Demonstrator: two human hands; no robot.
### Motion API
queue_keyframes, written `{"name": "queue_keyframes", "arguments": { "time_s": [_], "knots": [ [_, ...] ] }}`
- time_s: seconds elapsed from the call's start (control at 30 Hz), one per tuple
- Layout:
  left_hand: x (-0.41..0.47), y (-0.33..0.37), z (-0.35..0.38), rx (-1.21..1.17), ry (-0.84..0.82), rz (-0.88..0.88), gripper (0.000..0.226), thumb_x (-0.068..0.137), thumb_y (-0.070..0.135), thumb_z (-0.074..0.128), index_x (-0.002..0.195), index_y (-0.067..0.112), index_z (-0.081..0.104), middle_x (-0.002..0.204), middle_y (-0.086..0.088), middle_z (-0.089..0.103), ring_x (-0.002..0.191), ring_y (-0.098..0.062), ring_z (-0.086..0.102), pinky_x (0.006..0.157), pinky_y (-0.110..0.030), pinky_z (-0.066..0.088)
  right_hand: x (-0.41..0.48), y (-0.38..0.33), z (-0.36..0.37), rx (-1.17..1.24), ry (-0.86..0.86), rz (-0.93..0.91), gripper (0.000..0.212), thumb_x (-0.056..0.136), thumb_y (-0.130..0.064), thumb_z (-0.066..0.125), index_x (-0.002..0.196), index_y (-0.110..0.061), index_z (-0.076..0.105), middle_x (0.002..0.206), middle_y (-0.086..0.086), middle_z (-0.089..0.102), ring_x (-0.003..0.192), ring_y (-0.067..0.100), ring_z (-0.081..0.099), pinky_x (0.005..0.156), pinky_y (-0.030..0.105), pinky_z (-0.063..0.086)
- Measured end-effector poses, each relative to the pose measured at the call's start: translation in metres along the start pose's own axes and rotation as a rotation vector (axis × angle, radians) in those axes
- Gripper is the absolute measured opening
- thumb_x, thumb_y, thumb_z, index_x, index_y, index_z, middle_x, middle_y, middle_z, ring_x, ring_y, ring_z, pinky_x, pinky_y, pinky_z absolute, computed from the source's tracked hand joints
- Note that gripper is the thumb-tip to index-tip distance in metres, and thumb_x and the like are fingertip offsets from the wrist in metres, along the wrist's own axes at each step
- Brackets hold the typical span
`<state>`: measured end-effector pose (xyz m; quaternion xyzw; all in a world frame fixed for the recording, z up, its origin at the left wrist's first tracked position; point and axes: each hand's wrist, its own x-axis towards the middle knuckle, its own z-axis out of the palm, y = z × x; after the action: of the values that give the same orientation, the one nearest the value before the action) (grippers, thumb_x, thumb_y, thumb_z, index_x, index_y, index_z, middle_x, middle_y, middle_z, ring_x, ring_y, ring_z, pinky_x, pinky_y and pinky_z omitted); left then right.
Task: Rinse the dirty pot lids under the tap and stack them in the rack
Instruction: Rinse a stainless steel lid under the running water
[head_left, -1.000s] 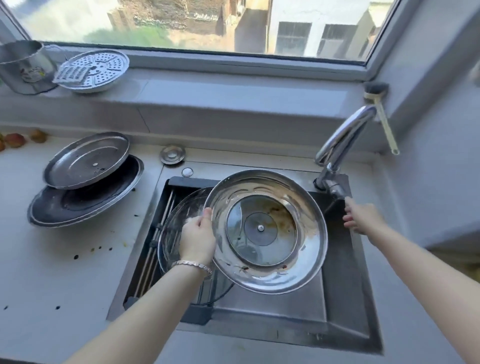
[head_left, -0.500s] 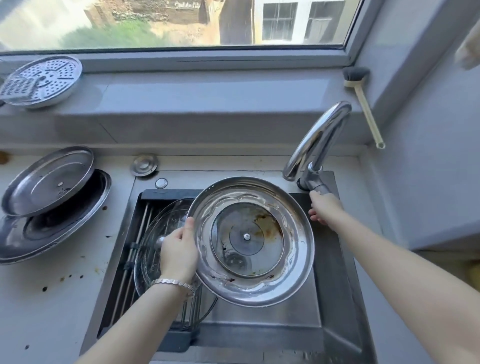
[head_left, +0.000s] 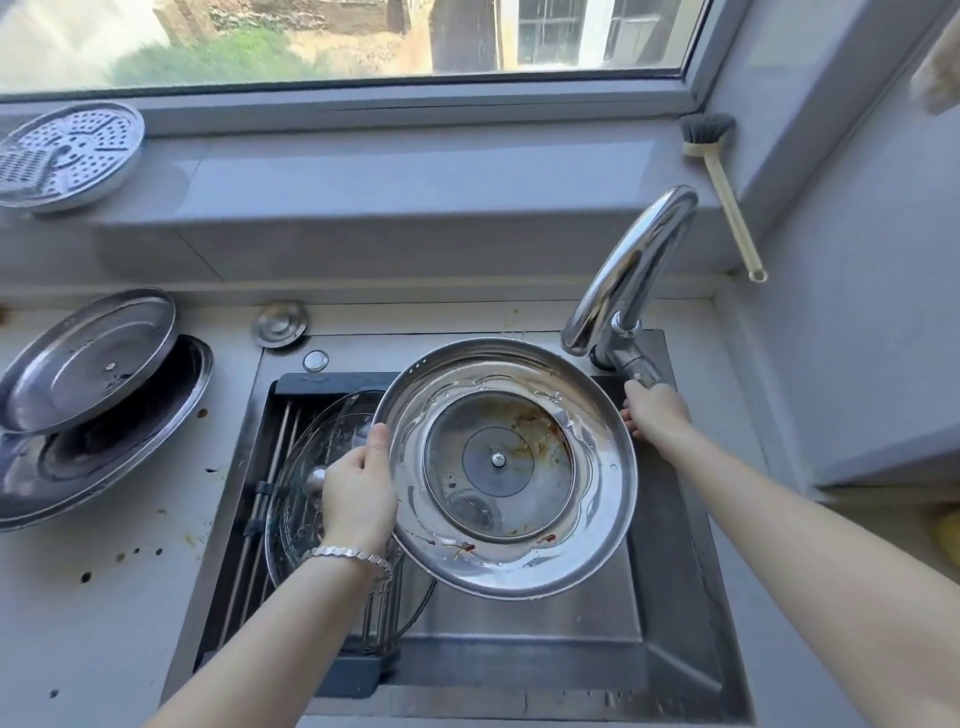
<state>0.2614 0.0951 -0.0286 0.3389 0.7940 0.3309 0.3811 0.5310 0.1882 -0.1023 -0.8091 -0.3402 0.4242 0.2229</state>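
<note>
Close head view, down onto sink (head_left: 524, 629)

Lid (head_left: 509, 467): silver rim, dark grey glass centre w/ brown smears, red flecks at its 6 o'clock. Steamer plate (head_left: 67, 156), 10 o'clock: silver, dotted w/ holes. Brush (head_left: 727, 202), 2 o'clock: grey bristles, cream handle. Worktop (head_left: 78, 649): pale grey, brown + black spots. Sink (head_left: 670, 545): dark grey. Tap (head_left: 631, 270): shiny chrome.

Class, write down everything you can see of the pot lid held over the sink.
The pot lid is round, shiny steel with a glass centre pane and a middle screw. Its underside faces up, tilted, smeared brown with reddish bits near the low rim. It hangs above the sink, its far rim near the tap. Only the left hand grips its left edge.
</note>
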Motion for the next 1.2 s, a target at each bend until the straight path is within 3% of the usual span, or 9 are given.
{"name": "queue_keyframes", "arguments": {
  "time_s": [0.13,0.23,0.3,0.47,0.57,0.73,0.9,1.03,1.2],
  "knots": [
    [-0.001,-0.001,0.000,-0.020,0.009,-0.011,0.052,0.095,0.043,0.041,0.053,0.015,0.026,0.051,-0.002,0.028,0.050,-0.018,0.026,0.053,-0.028,0.020,-0.003,0.000,-0.001,0.003,-0.001,0.015,0.033,0.088,-0.024,0.041,0.066,-0.003,0.055,0.068,0.012,0.061,0.060,0.028,0.056,0.075,0.042,0.049],
    [-0.002,0.000,-0.001,-0.020,0.019,-0.008,0.053,0.095,0.042,0.041,0.052,0.016,0.025,0.049,-0.001,0.027,0.048,-0.018,0.025,0.051,-0.029,0.019,-0.021,-0.008,0.002,-0.189,0.162,-0.062,0.038,0.092,-0.028,0.043,0.112,0.002,0.054,0.112,0.023,0.057,0.107,0.035,0.053,0.086,0.036,0.040],
    [-0.002,0.000,-0.001,-0.023,0.019,0.008,0.052,0.095,0.043,0.041,0.053,0.016,0.026,0.049,-0.001,0.029,0.049,-0.019,0.027,0.051,-0.029,0.020,-0.052,-0.014,0.009,-0.331,0.269,-0.364,0.051,0.093,-0.029,0.044,0.135,0.000,0.037,0.138,0.020,0.040,0.129,0.031,0.034,0.106,0.038,0.027],
    [-0.012,0.008,0.007,-0.032,0.049,0.048,0.054,0.095,0.043,0.041,0.050,0.015,0.027,0.045,0.000,0.030,0.047,-0.019,0.028,0.053,-0.029,0.024,-0.128,-0.004,0.052,-0.773,-0.268,-0.870,0.069,0.096,-0.050,0.019,0.149,-0.010,0.002,0.154,0.004,-0.013,0.144,0.023,-0.013,0.116,0.033,-0.013],
    [-0.016,0.008,0.010,-0.022,0.059,0.055,0.054,0.095,0.041,0.041,0.050,0.014,0.029,0.046,0.000,0.032,0.048,-0.020,0.030,0.052,-0.031,0.024,-0.148,0.005,0.069,-0.911,-0.353,-1.180,0.078,0.092,-0.059,0.003,0.147,-0.007,0.018,0.153,0.009,0.008,0.142,0.026,0.006,0.114,0.033,-0.003],
    [-0.021,0.013,0.006,-0.054,0.085,0.099,0.052,0.096,0.038,0.040,0.052,0.013,0.029,0.047,0.000,0.032,0.048,-0.018,0.029,0.048,-0.031,0.023,-0.131,-0.011,0.051,-0.895,-0.320,-0.968,0.105,0.060,-0.083,0.004,0.139,-0.019,-0.024,0.144,-0.004,-0.034,0.135,0.010,-0.032,0.111,0.026,-0.020],
    [-0.026,0.012,0.004,-0.066,0.123,0.108,0.053,0.097,0.035,0.040,0.050,0.012,0.030,0.047,-0.001,0.032,0.050,-0.016,0.032,0.051,-0.015,0.034,-0.154,0.000,0.069,-0.879,-0.366,-1.224,0.085,0.087,-0.067,0.002,0.147,-0.007,0.005,0.154,0.009,-0.002,0.143,0.027,0.001,0.112,0.035,0.002],
    [-0.029,0.005,0.005,-0.068,0.108,0.038,0.051,0.097,0.038,0.038,0.053,0.013,0.029,0.048,-0.001,0.031,0.048,-0.017,0.029,0.048,-0.030,0.024,-0.122,-0.011,0.049,-0.886,-0.216,-0.869,0.083,0.082,-0.068,-0.003,0.142,-0.013,-0.021,0.146,0.004,-0.033,0.140,0.018,-0.025,0.113,0.031,-0.018],
    [-0.033,0.004,0.011,-0.078,0.083,0.047,0.050,0.097,0.036,0.040,0.056,0.008,0.037,0.051,-0.004,0.038,0.052,-0.019,0.034,0.051,-0.030,0.028,-0.162,-0.010,0.064,-0.877,-0.517,-1.084,0.087,0.072,-0.069,-0.008,0.136,-0.012,-0.025,0.143,0.002,-0.035,0.134,0.015,-0.034,0.113,0.029,-0.019]
  ]
}}
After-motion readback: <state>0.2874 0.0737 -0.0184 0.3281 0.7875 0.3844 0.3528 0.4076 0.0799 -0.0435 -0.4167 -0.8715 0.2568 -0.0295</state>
